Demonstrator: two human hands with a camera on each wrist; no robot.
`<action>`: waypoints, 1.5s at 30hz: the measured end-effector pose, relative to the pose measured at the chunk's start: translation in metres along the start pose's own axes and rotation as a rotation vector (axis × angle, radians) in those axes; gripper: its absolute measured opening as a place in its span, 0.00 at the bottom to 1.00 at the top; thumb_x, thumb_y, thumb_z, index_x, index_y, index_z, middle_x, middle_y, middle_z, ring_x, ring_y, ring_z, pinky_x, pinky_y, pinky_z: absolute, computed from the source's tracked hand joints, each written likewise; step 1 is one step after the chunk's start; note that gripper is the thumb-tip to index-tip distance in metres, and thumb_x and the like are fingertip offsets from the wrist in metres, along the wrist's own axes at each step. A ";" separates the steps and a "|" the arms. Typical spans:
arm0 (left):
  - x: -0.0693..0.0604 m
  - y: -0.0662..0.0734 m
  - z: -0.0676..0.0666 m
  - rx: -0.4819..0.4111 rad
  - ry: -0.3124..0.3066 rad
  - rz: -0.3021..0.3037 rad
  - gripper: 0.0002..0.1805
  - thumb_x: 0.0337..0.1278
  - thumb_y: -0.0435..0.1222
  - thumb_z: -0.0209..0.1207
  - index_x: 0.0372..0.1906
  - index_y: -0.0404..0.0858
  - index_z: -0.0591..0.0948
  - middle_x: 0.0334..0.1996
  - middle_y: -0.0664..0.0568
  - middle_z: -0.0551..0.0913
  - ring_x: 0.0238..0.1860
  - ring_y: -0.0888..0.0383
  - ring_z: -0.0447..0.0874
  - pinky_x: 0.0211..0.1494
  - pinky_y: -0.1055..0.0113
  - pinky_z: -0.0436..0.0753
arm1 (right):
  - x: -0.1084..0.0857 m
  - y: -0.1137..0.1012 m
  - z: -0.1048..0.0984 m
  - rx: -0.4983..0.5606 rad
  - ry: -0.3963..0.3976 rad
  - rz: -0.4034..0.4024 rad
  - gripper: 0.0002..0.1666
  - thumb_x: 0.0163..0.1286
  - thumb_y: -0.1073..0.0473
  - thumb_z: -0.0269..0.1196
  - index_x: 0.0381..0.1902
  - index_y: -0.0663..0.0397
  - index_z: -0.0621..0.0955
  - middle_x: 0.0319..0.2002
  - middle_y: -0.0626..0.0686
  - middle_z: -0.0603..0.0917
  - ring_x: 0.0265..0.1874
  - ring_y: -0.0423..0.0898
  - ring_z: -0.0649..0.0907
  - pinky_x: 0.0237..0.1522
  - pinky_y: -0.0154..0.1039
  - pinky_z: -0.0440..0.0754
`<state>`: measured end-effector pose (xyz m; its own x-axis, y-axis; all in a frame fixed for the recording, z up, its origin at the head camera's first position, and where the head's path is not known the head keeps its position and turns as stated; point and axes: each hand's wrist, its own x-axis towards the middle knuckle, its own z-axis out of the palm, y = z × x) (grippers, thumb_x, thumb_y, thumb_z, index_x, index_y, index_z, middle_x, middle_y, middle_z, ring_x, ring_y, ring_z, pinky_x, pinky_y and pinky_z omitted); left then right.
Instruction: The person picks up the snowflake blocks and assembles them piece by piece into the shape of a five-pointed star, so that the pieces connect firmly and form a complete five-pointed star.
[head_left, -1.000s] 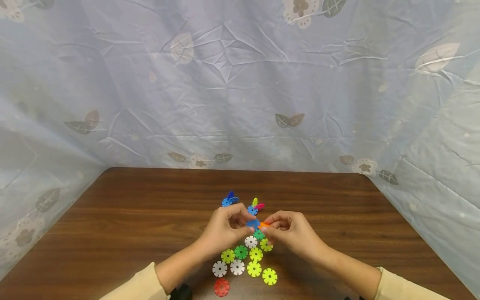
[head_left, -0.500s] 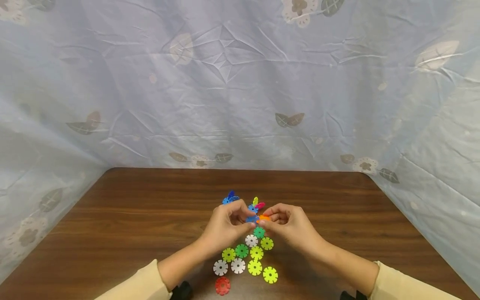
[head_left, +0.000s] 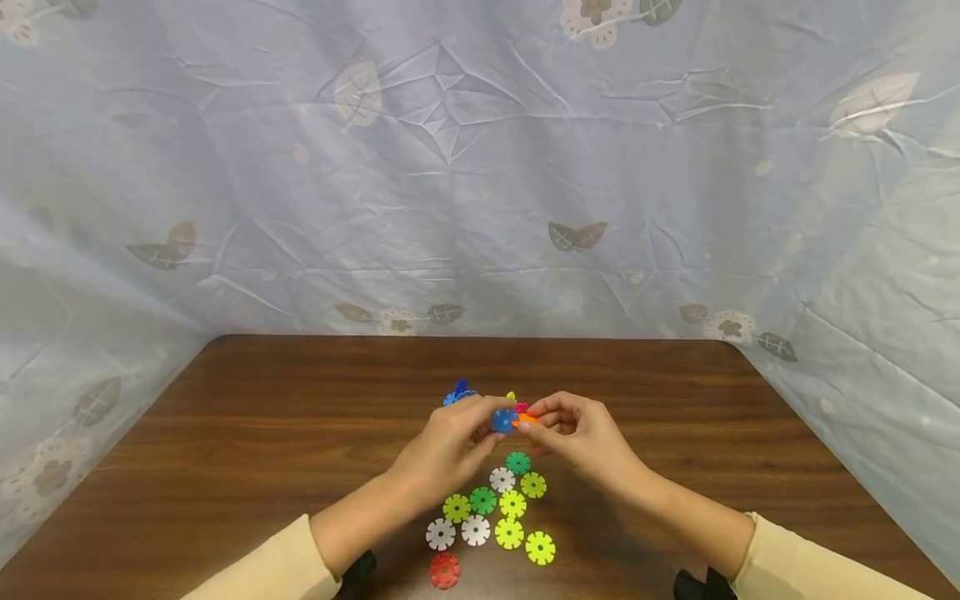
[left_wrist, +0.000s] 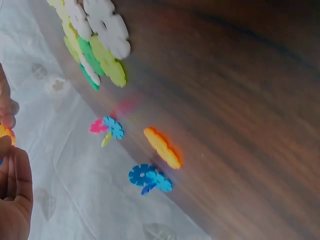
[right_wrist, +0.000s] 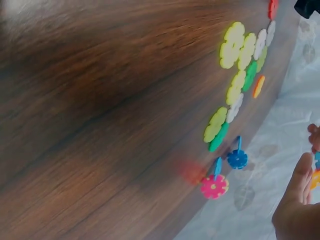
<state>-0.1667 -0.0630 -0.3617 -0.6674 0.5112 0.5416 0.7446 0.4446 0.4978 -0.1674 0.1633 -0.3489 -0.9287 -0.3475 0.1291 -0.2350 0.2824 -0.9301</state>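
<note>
Near the middle of the head view, my left hand point(head_left: 450, 442) pinches a blue notched plastic disc point(head_left: 505, 421) between thumb and fingers. Facing it, my right hand point(head_left: 585, 437) pinches an orange notched disc point(head_left: 527, 418), seen nearly edge-on. The two discs meet at their rims; whether their slots interlock cannot be made out. Both are held above the table. In the right wrist view, the orange disc point(right_wrist: 316, 179) shows beside my right thumb. Behind the hands stand a joined blue cluster point(head_left: 459, 393) and a blue, pink and yellow cluster point(left_wrist: 110, 129), partly hidden in the head view.
On the brown wooden table point(head_left: 300, 417) lie loose discs: green point(head_left: 518, 463), white point(head_left: 476, 530), several yellow point(head_left: 540, 547) and a red one point(head_left: 445, 571). Another orange disc point(left_wrist: 162, 148) lies near the clusters, hidden in the head view. A patterned cloth point(head_left: 480, 167) hangs around the table.
Both hands have risen and shifted slightly away from me with the blue and orange discs. The green disc beneath is now uncovered, and the pink-and-yellow cluster is more covered.
</note>
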 end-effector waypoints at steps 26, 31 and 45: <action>0.005 0.005 -0.013 -0.733 0.061 -0.512 0.20 0.66 0.25 0.64 0.61 0.31 0.78 0.31 0.50 0.87 0.38 0.58 0.91 0.49 0.63 0.92 | 0.000 0.057 -0.016 -0.597 -0.405 -0.226 0.16 0.70 0.52 0.72 0.51 0.48 0.82 0.45 0.48 0.80 0.42 0.37 0.78 0.46 0.33 0.84; 0.002 0.006 -0.013 -0.753 0.050 -0.514 0.18 0.69 0.26 0.60 0.61 0.29 0.75 0.34 0.44 0.90 0.38 0.62 0.91 0.47 0.65 0.92 | 0.002 0.055 -0.015 -0.560 -0.437 -0.213 0.22 0.70 0.51 0.72 0.58 0.49 0.81 0.47 0.50 0.79 0.43 0.39 0.77 0.45 0.33 0.82; -0.003 0.004 -0.014 -0.816 -0.041 -0.446 0.23 0.75 0.27 0.56 0.70 0.33 0.71 0.44 0.24 0.86 0.38 0.61 0.91 0.47 0.64 0.92 | 0.003 0.062 -0.015 -0.588 -0.426 -0.290 0.15 0.71 0.51 0.71 0.54 0.45 0.86 0.42 0.46 0.79 0.40 0.36 0.76 0.43 0.31 0.82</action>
<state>-0.1617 -0.0726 -0.3520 -0.8770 0.4501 0.1684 0.1683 -0.0405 0.9849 -0.1889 0.1935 -0.4009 -0.6451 -0.7593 0.0855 -0.6751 0.5140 -0.5292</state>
